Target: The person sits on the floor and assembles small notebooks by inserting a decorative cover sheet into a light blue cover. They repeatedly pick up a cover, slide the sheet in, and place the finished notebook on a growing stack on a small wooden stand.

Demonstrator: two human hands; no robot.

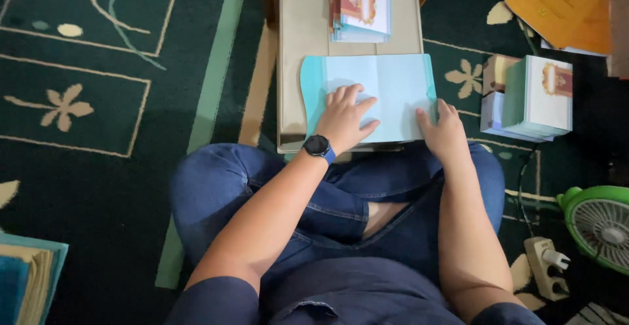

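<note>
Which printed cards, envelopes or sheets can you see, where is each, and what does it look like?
Open card: on the board, under both hands, pale blue.
Card stack: top of board, white, red-and-gold emblem.
Second stack: on the carpet, right, same design.
Orange envelopes: top right.

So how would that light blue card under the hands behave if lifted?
The blue card looks thin, so probably light and a bit floppy. Its visible centre crease suggests it would fold when lifted. Lying flat under both hands, it shouldn't roll.
</note>
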